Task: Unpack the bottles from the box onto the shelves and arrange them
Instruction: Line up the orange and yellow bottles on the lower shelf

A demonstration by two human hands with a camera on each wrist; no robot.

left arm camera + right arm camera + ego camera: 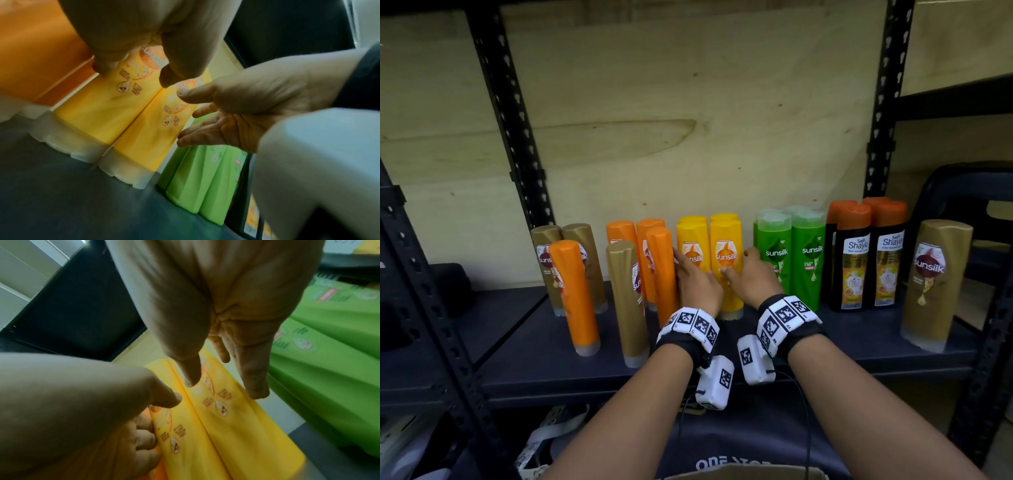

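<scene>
Both hands flank the upright yellow bottles (726, 263) mid-shelf (534, 346), straight ahead: the left hand (697, 284) lies flat-fingered against their left side, the right hand (751, 279) relaxed at their right, both equally near, holding nothing.

Stockroom or shop storage area. Black metal shelving (512, 113) with perforated uprights, bare plywood backing (688, 120). Shampoo bottles (726, 260) grouped by colour in rows on dark shelf board (859, 346): gold, orange, yellow, green, black. Cardboard box edge (750, 471) below.
</scene>
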